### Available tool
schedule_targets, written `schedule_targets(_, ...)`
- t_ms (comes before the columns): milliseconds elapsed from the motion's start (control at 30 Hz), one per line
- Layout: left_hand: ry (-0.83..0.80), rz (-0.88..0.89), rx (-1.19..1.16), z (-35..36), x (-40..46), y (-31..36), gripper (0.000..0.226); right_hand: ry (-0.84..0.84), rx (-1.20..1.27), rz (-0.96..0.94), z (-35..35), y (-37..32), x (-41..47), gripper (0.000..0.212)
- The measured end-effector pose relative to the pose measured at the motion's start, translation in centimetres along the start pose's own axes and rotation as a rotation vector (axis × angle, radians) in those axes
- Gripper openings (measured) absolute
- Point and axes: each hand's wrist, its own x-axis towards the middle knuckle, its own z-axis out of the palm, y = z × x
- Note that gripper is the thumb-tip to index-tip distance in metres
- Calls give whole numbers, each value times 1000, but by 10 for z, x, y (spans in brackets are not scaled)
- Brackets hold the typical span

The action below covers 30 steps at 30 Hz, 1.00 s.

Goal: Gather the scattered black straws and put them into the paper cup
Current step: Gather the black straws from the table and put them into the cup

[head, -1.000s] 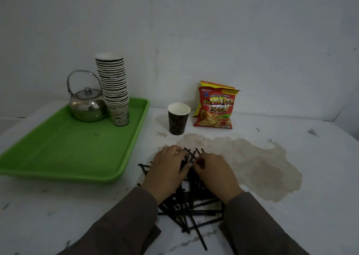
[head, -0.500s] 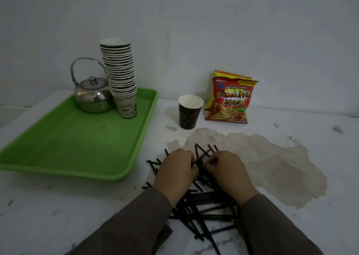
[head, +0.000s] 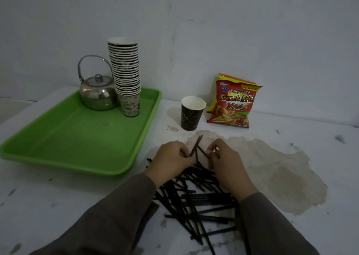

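A heap of black straws (head: 196, 198) lies criss-crossed on the white table between my forearms. My left hand (head: 172, 162) pinches one black straw (head: 196, 145) that points up and away from the heap. My right hand (head: 226, 161) is closed on another straw (head: 203, 152) lying close beside it. The two hands nearly touch over the far end of the heap. A dark paper cup (head: 192, 113) with a white inside stands upright and empty just beyond my hands.
A green tray (head: 68, 138) at the left carries a steel kettle (head: 98, 93) and a tall stack of paper cups (head: 127, 76). A red snack bag (head: 233, 103) leans on the wall right of the cup. A brown stain (head: 272, 169) spreads at the right.
Both hands have drawn up off the heap, each closing on a straw; the straw in my left hand now sticks upward. The view has shifted slightly.
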Motion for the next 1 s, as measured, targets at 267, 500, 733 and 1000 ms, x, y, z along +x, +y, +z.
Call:
schedule_targets(267,-74,-50,-251,-12,7,-7,16,-40,-367,-65,21,-16,12,13)
schedule_targets(500,-78,-46,-321,-15,9,-6,17,-5,-496,-37,25,-14,10,13)
schedule_targets(733,-58,4,-281,-17,7,-4,15,-37,-315,51,15,-19,10,18)
schedule_targets(1000,-58,106,-364,-24,5,4,10,-73,385,95,-29,-30,11,15)
